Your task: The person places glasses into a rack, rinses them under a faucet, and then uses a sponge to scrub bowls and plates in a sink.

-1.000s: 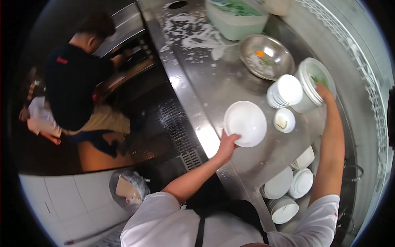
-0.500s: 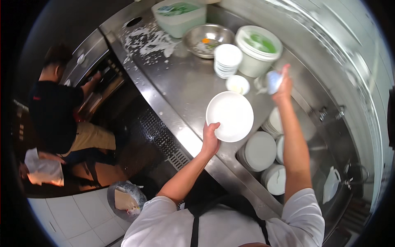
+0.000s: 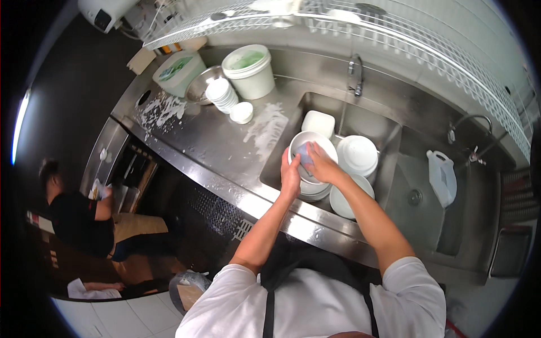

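A round white dish [image 3: 322, 141] is held tilted over the left sink basin [image 3: 389, 186]. My left hand [image 3: 289, 176] grips its left rim, the thumb on the inside. Inside the dish, my right hand [image 3: 325, 164] presses a bluish-grey sponge or cloth [image 3: 302, 153] against the surface, partly covering it. Beneath and around the held dish sit more white dishes: a squarish one [image 3: 318, 122] behind, a stack of round ones [image 3: 360, 151] to the right, and a round plate [image 3: 352, 198] in front.
Foam lies on the steel counter [image 3: 225, 155]. At its back left stand a lidded tub [image 3: 181, 76], a steel bowl [image 3: 198, 90], small stacked bowls [image 3: 222, 96] and a white bucket [image 3: 248, 76]. A translucent jug [image 3: 442, 177] rests in the right basin. Taps overhang; a co-worker [image 3: 79, 217] stands left.
My view has swung right toward the sink. Both hands have come together over the basin: the sponge, formerly by the bucket in my right hand, is now inside the dish.
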{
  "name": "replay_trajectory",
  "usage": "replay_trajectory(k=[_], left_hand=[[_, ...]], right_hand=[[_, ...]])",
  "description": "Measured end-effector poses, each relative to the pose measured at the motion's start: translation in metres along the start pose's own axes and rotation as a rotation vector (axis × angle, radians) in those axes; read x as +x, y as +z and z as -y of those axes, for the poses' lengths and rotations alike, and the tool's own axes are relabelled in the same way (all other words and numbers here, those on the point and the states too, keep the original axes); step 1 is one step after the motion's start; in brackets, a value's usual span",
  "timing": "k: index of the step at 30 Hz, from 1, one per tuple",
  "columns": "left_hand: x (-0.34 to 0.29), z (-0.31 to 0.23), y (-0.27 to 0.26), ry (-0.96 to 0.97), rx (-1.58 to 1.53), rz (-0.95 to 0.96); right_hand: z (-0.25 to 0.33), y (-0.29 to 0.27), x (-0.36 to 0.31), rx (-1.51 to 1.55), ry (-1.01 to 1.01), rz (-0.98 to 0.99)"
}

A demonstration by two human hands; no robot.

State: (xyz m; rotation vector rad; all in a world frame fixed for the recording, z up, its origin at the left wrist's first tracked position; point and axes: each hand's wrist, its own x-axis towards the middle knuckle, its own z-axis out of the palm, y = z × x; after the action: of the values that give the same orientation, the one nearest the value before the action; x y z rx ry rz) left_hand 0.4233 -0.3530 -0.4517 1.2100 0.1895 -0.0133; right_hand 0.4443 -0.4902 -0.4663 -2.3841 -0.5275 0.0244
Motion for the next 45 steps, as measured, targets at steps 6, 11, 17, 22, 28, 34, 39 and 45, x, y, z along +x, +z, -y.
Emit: replay_trajectory(k=[6,11,17,22,28,34,39,45], left_hand=[[0.009,-0.009,-0.003,-0.045,-0.046,0.121],[0.027,0.002,0.011,-0.127,0.039,0.281],[0.015,-0.026,-0.002,-0.283,0.009,0.340],[0.046,-0.026,-0.029,-0.065,0.006,0.357],[0.036,-0.040,-0.010,-0.186,-0.115,0.315],[0.035,-0.042,-0.022,-0.087,-0.035,0.441],[0.054,-0.045,-0.041,-0.052,-0.187,0.454],[0.038,-0.034,-0.028,-0.109,-0.201,0.404]], right_hand=[[0.023,-0.036,-0.028,-0.450,-0.033,0.445],[-0.002,-0.026,-0.005,-0.506,0.069,-0.090],[0.004,-0.058,-0.013,-0.863,-0.066,-0.032],[0.061,-0.033,0.008,-0.578,0.008,0.329],[0.055,0.006,0.049,-0.217,0.272,-0.285],[0.040,-0.031,0.022,-0.824,0.085,-0.129],[0.062,0.001,0.030,-0.005,0.280,0.169],[0.093,-0.001,0.041,-0.166,0.443,0.072]])
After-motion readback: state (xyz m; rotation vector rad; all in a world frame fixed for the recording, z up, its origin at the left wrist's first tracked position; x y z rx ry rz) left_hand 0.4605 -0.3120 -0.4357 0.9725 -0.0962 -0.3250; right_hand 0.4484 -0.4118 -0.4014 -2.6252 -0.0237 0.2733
